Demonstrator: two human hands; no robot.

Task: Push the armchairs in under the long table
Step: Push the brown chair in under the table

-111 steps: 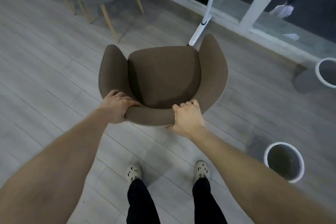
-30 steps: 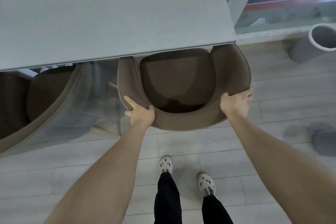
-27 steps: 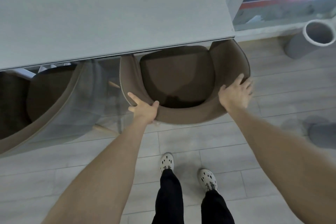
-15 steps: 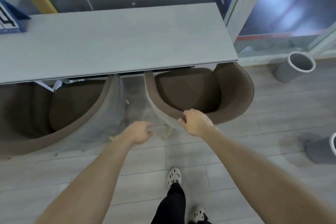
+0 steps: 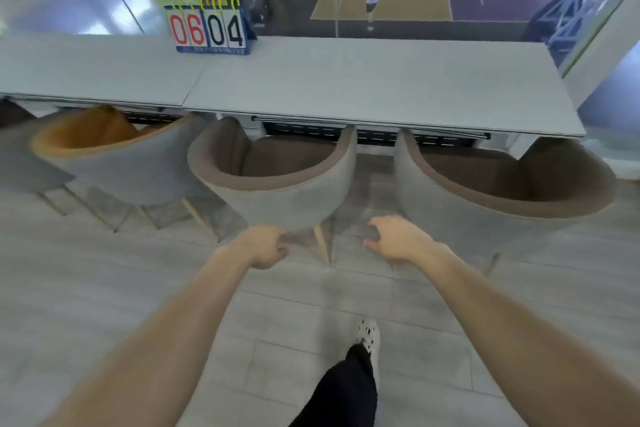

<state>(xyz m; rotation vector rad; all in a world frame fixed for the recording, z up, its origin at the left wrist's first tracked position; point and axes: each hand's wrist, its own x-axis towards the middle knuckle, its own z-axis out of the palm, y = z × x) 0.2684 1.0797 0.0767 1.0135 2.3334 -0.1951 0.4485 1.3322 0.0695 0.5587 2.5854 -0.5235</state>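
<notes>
Both hands hung free — left hand (image 5: 265, 246) loosely curled, right hand (image 5: 398, 239) open — three armchairs sat tucked under the long table (image 5: 363, 87) at twelve o'clock; next, probably another chair.

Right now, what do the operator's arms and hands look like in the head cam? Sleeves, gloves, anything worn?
Both forearms are bare up to the frame edge: no sleeves in view. The left hand and right hand have no gloves, and no watch, ring or band shows, though the frame is slightly blurred. Lower down, a black trouser leg and a white perforated clog are visible.
</notes>
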